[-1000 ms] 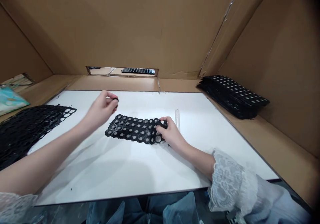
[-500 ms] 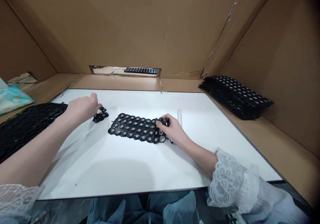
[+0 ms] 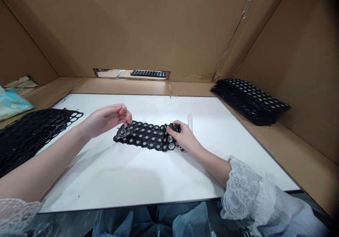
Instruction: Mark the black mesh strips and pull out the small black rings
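A black sheet with rows of round, pale-centred discs (image 3: 144,135) lies on the white board in front of me. My right hand (image 3: 182,134) is closed at its right end, fingers pinching a crumpled black bit of it; the fingertips partly hide what they grip. My left hand (image 3: 111,119) hovers at the sheet's left end, fingers loosely bent and apart, with nothing visible in them. Beside my left forearm sits a pile of black ring-mesh offcuts (image 3: 34,131), its open rings spreading onto the board.
Cardboard walls (image 3: 137,29) surround the white board (image 3: 119,180). A stack of black dotted sheets (image 3: 251,101) rests at the right. Behind my right hand lies a clear tube (image 3: 190,122). A teal-and-white soft packet (image 3: 16,103) is at the far left. A slot in the back wall shows another perforated sheet (image 3: 148,73).
My left hand has let go of a small black ring-mesh piece at the pile and moved right to the sheet's left end. My right hand stays nearly still.
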The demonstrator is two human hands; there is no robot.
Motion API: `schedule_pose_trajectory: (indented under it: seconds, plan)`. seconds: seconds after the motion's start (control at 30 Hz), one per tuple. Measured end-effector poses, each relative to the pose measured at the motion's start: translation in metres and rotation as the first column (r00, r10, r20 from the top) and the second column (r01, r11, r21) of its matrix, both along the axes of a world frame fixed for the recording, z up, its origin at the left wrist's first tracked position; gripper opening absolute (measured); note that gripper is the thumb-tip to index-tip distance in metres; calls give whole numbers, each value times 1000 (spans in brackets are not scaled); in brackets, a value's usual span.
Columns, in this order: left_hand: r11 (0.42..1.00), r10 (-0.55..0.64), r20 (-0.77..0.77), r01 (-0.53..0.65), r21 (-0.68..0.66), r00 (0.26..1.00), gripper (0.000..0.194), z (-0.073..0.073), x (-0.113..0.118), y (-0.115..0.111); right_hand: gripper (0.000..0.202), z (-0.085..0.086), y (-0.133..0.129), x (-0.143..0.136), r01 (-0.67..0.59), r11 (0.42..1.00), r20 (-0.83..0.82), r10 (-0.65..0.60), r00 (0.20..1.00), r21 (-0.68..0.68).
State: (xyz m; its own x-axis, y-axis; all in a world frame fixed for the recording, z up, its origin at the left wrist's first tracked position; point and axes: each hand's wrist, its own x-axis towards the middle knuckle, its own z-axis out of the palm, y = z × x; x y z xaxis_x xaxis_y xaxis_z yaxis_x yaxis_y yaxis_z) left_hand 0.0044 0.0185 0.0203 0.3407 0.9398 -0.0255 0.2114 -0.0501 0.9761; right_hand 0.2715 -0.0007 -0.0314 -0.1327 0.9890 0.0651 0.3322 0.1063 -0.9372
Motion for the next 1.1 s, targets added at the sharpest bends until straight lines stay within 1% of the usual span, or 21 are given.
schedule_pose_trajectory:
  seconds: [0.07, 0.1, 0.13, 0.17, 0.2, 0.23, 0.3, 0.33, 0.4, 0.47, 0.53, 0.6, 0.67, 0.77, 0.83, 0.93, 1.03, 1.07, 1.1]
  plan:
    - [989, 116, -124, -103, 108, 985, 23, -2, -12, 9, 20, 1, -1, 0, 0, 1000, 16, 0, 1000, -1]
    - [977, 183, -178, -158, 143, 967, 22, -4, -21, 15, 20, 2, -1, -1, -1, 1000, 25, 1, 1000, -1]
    - [968, 233, -201, -206, 146, 952, 22, -6, -30, 20, 20, 3, -1, -1, -3, 1000, 30, 3, 1000, -1]
    - [965, 255, -179, -237, 113, 950, 23, -8, -39, 25, 20, 3, -1, -1, -4, 1000, 33, 4, 999, -1]
    - [967, 254, -114, -249, 52, 961, 22, -10, -48, 29, 21, 4, -2, -1, -6, 1000, 35, 6, 999, -2]
    - [970, 241, -24, -242, -17, 970, 20, -13, -55, 33, 21, 4, -2, -1, -6, 1000, 35, 6, 999, -3]
    - [970, 224, 128, -208, -128, 966, 19, -15, -65, 36, 21, 3, -2, -1, -5, 1000, 36, 5, 999, -4]
    - [967, 228, 170, -201, -159, 959, 20, -16, -67, 37, 20, 3, -2, -1, -6, 1000, 36, 6, 999, -2]
    - [960, 254, 185, -224, -167, 950, 19, -17, -67, 37, 20, 2, -1, -1, -10, 1000, 35, 10, 999, 5]
    - [961, 267, 128, -254, -112, 955, 18, -17, -66, 37, 20, 2, -1, -1, -13, 1000, 33, 12, 999, 10]
    - [958, 287, 18, -287, -3, 958, 18, -20, -66, 38, 20, 2, -1, -1, -13, 1000, 30, 13, 999, 11]
    - [947, 318, -104, -309, 90, 942, 17, -23, -69, 39, 21, 2, -1, -1, -12, 1000, 27, 12, 1000, 13]
    - [952, 301, -182, -286, 106, 936, 14, -24, -73, 38, 21, 2, -1, -1, -12, 1000, 23, 11, 1000, 15]
    - [978, 208, -268, -200, 59, 941, 11, -21, -77, 34, 21, 1, -1, -1, -5, 1000, 17, 5, 1000, 10]
    - [988, 157, -358, -148, 52, 920, 16, -17, -79, 31, 21, 1, -1, 0, 12, 1000, 20, -12, 1000, 1]
    - [992, 126, -474, -101, 79, 871, 26, -13, -81, 29, 21, 0, 0, 0, 48, 999, 39, -47, 998, -21]
    - [990, 130, -530, -76, 122, 838, 30, -15, -82, 32, 20, 1, 1, 1, 59, 997, 59, -55, 997, -57]
    - [984, 161, -553, -86, 159, 817, 31, -15, -81, 33, 19, 1, 2, 1, 55, 995, 53, -51, 997, -78]
    - [970, 217, -581, -107, 218, 785, 31, -16, -77, 33, 19, 1, 2, 0, 50, 994, 38, -46, 998, -101]
